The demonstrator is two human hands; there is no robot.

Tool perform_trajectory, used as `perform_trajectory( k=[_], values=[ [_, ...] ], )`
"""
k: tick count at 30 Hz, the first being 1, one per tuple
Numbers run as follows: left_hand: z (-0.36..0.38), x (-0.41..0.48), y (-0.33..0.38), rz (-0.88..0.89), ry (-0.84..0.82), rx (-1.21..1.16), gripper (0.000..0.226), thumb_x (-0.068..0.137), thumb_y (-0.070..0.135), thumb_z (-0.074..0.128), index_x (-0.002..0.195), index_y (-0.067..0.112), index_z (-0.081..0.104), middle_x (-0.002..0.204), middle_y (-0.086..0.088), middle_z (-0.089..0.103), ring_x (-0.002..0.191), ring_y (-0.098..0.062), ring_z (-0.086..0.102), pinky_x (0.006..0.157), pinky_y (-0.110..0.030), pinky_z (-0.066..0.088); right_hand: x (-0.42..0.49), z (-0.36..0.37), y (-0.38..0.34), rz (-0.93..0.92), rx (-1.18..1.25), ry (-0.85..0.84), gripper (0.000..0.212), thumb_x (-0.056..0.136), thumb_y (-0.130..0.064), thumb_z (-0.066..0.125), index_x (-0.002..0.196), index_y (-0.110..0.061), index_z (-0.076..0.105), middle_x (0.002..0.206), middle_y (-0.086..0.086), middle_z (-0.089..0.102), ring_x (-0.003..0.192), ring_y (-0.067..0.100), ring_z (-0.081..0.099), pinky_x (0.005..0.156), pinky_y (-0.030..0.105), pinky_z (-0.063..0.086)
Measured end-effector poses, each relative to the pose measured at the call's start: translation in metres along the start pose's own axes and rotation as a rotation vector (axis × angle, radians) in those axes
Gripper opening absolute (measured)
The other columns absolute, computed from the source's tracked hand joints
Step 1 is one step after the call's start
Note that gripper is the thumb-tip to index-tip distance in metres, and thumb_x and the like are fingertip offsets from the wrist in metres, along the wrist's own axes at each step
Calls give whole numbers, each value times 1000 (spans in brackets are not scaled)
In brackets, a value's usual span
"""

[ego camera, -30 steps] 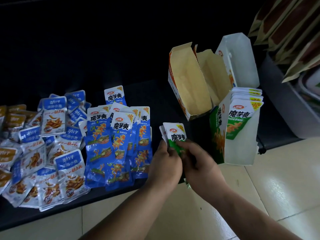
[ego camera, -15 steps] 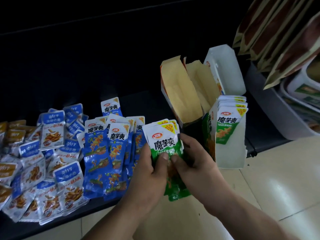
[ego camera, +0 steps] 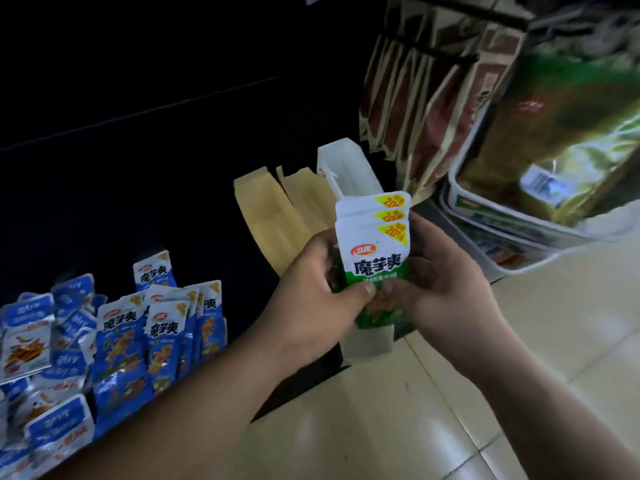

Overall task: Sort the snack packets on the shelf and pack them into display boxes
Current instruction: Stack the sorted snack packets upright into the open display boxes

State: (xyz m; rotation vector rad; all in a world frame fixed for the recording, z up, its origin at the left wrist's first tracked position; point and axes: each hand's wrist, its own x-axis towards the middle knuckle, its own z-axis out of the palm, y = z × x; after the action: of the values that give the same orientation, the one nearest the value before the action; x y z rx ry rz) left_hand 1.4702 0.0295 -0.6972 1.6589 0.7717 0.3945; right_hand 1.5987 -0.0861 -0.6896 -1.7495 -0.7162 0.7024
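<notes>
A small stack of green-and-white snack packets [ego camera: 375,251] stands upright between both hands. My left hand [ego camera: 311,292] grips its left edge with the thumb across the front. My right hand [ego camera: 440,285] holds its right side with fingers curled behind. The stack hangs right in front of the white display box [ego camera: 367,344], whose tall back flap [ego camera: 343,168] rises behind; the box's inside is hidden by the packets. An open brown cardboard box [ego camera: 273,220] stands just left of it. Blue packets [ego camera: 138,334] lie spread on the dark shelf [ego camera: 242,271] at the left.
Blue-and-white fish snack packets [ego camera: 31,344] crowd the far left of the shelf. Brown and green bags [ego camera: 450,84] hang at the upper right over white tubs [ego camera: 512,233]. Pale tiled floor [ego camera: 433,410] lies below the shelf edge.
Both hands have carried the green packet stack up and to the right, from beside the blue packets to in front of the white display box. The view has swung right.
</notes>
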Motion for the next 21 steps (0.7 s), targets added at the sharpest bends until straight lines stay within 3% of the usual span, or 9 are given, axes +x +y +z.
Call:
perform_trajectory(
  k=[2,4,12,16,21],
  values=[
    [9,9,-2,3,7,17,50,91,0,74,126,32,60,118,18,74,112,2,68,102,-33,57,8,-4,6,-17,-50,19,63,85,12,67,129,-32,62,113,-13,76,107,8,71,95,47,58],
    [12,15,-9,16,27,55,50,90,0,74,127,32,61,117,20,74,113,2,67,101,-31,55,12,-1,9,-9,-51,22,56,85,13,65,120,-29,63,108,-14,76,104,5,71,94,45,59],
    [1,9,-24,55,72,226,53,85,35,68,133,50,53,125,12,66,117,-11,65,99,-44,56,11,13,16,-47,-24,-7,55,86,12,67,115,-34,60,109,-16,74,105,3,70,93,37,60],
    [-5,7,-23,99,78,266,54,93,27,70,136,51,50,120,9,65,108,-14,65,93,-44,58,13,12,12,-37,-5,-7,55,86,8,70,119,-35,60,110,-17,74,106,3,70,90,35,60],
    [-11,-1,-18,145,130,254,70,94,21,68,149,55,41,128,13,58,116,-4,60,100,-34,53,10,22,7,-20,81,24,52,84,5,73,116,-34,62,110,-11,76,106,8,71,91,41,60]
  ],
)
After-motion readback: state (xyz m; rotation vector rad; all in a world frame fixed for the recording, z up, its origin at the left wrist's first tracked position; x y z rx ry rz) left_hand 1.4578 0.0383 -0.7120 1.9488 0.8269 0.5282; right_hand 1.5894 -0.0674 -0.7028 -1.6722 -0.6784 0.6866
